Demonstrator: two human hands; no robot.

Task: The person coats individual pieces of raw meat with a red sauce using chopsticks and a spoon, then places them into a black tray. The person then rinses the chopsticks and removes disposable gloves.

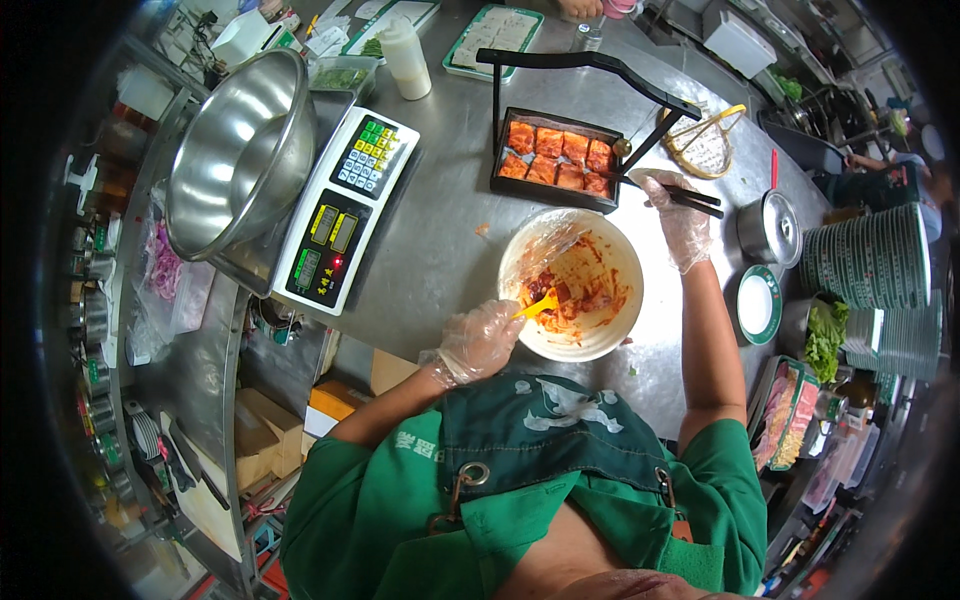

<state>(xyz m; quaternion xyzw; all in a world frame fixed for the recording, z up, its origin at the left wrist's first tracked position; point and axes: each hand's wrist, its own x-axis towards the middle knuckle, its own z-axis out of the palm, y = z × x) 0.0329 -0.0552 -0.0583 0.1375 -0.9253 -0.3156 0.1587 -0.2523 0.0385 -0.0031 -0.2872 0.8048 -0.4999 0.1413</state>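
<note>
In a clear plastic glove, my left hand grips a yellow plastic spoon. Its head rests among red-sauced pieces in a large cream bowl, whose inner wall is smeared with sauce. My right hand, gloved the same way, holds black chopsticks. Their tips reach the near right corner of a black rectangular serving box with a tall arched handle. Red-marinated meat pieces lie inside it in two rows. A small round brass-coloured bell hangs at the box's right end.
Left stands a digital scale carrying a large steel bowl. Behind are a squeeze bottle and a green-rimmed tray. Rightward are a wicker basket, a lidded steel pot, stacked plates and another person.
</note>
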